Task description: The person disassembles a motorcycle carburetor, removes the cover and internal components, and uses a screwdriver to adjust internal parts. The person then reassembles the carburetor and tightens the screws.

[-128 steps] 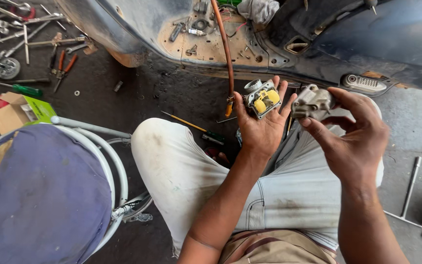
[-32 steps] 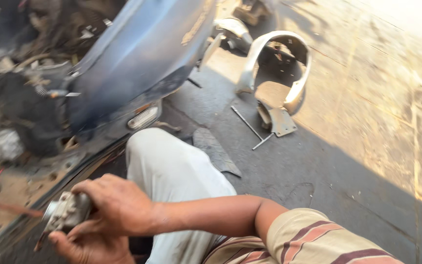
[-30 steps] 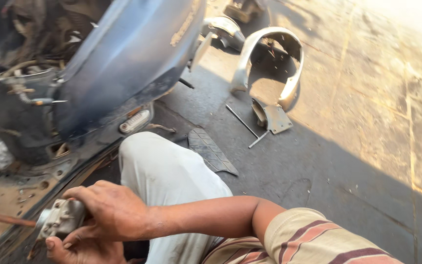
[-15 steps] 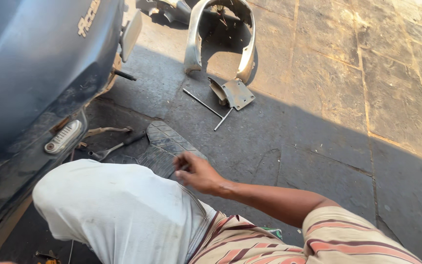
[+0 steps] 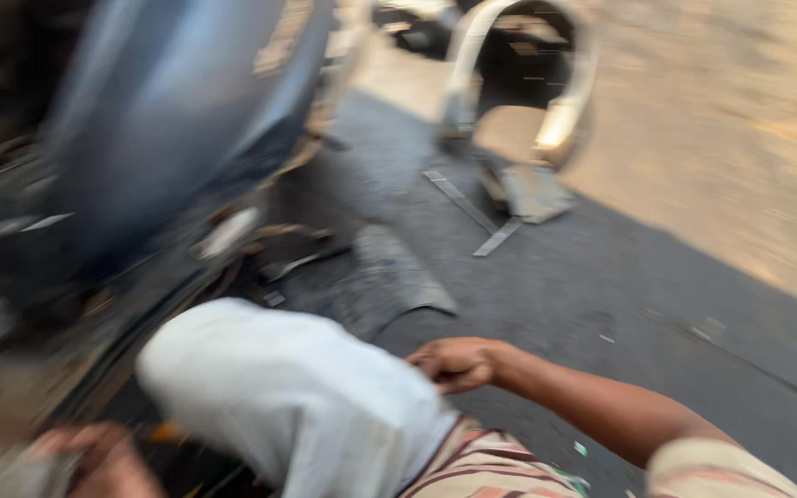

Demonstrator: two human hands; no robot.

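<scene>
Starting at seven o'clock in the blurred view, the left hand is seen at the bottom edge, closed around a grey metal part that is pressed low beside the knee; the grip is judged to be a firm grasp, though smear hides the fingers' exact placing. The metal part is judged stiff, fairly heavy for its bulk and probably greasy, so it would best be taken by its broad body and not by any thin projecting piece. Above it, from nine to eleven o'clock, the dark blue scooter body is seen, with a pale oblong reflector on its lower edge. At six o'clock the knee in light trousers is raised. Just past centre, at five o'clock, the right hand is held loosely curled against the trouser leg; whether anything small is pinched in it cannot be told. At the centre a dark flat rubber piece lies on the ground, and toward one o'clock a curved pale plastic cover stands with thin metal strips beside it. No packages, labels or signs can be made out.
</scene>
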